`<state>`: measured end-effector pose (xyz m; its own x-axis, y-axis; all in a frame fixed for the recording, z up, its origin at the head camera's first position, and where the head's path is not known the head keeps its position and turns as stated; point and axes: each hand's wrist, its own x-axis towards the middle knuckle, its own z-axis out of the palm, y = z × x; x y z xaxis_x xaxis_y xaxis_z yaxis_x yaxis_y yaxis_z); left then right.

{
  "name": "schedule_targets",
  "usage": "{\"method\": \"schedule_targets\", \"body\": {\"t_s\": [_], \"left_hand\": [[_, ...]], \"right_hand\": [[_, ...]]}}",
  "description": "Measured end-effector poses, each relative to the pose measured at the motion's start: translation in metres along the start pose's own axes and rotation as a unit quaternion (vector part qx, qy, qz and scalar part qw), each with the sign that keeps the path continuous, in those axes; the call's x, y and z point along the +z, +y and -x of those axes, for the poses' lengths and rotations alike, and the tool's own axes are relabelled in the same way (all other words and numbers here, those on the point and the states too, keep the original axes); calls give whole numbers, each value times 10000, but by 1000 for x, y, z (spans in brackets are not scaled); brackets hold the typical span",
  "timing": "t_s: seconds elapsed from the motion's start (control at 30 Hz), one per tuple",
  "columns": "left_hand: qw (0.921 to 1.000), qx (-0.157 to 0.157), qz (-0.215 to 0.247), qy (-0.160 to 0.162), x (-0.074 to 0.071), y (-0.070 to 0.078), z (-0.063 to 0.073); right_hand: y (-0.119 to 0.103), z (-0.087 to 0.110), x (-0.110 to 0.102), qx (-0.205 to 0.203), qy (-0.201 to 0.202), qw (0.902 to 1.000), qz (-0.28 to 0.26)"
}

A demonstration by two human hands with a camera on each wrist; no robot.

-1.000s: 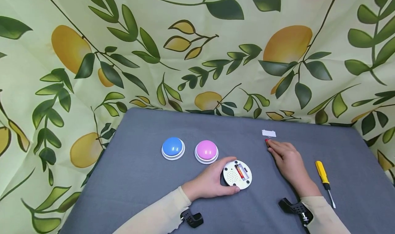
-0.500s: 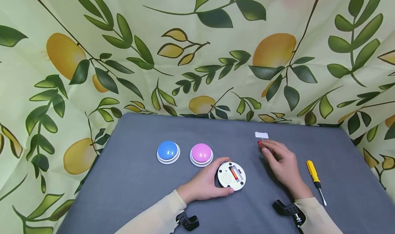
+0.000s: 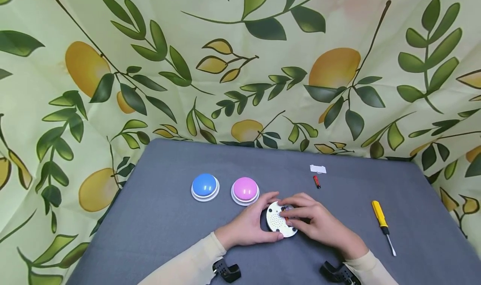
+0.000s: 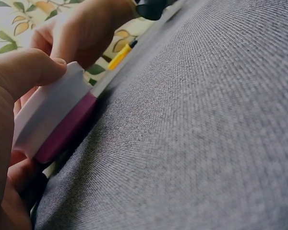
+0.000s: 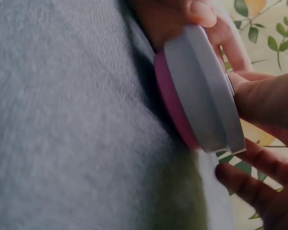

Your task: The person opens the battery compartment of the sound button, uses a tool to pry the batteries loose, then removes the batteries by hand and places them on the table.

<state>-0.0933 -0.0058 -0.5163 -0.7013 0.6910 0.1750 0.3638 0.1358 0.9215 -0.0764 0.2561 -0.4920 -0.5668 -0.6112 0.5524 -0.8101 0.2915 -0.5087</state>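
My left hand (image 3: 251,224) grips a round white push button (image 3: 276,222) by its rim, turned underside up. Its magenta dome (image 4: 67,127) faces the cloth in the left wrist view. My right hand (image 3: 319,224) reaches over the underside, with its fingertips at the battery compartment. Between index finger and thumb shows a bit of a red battery (image 3: 286,218); whether they pinch it is hidden. In the right wrist view the right thumb (image 5: 264,96) touches the underside. Another red battery (image 3: 317,181) lies loose on the cloth, near a small white cover (image 3: 317,169).
A blue push button (image 3: 204,185) and a pink push button (image 3: 245,189) stand dome up to the left. A yellow-handled screwdriver (image 3: 379,214) lies at the right. Grey cloth (image 3: 169,230) covers the table, with a leaf-and-fruit patterned curtain (image 3: 240,67) behind.
My right hand has let go of the loose battery beside the white cover and moved left to the push button's underside. The left hand keeps its grip.
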Motion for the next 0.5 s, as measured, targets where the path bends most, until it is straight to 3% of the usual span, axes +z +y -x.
{"method": "schedule_targets", "body": {"t_s": [0.2, 0.5], "left_hand": [[9999, -18, 114, -66, 1, 0, 1], [10000, -7, 91, -19, 1, 0, 1]], "right_hand": [[1, 2, -1, -450, 250, 9964, 681], [-3, 3, -2, 104, 211, 9949, 982]]}}
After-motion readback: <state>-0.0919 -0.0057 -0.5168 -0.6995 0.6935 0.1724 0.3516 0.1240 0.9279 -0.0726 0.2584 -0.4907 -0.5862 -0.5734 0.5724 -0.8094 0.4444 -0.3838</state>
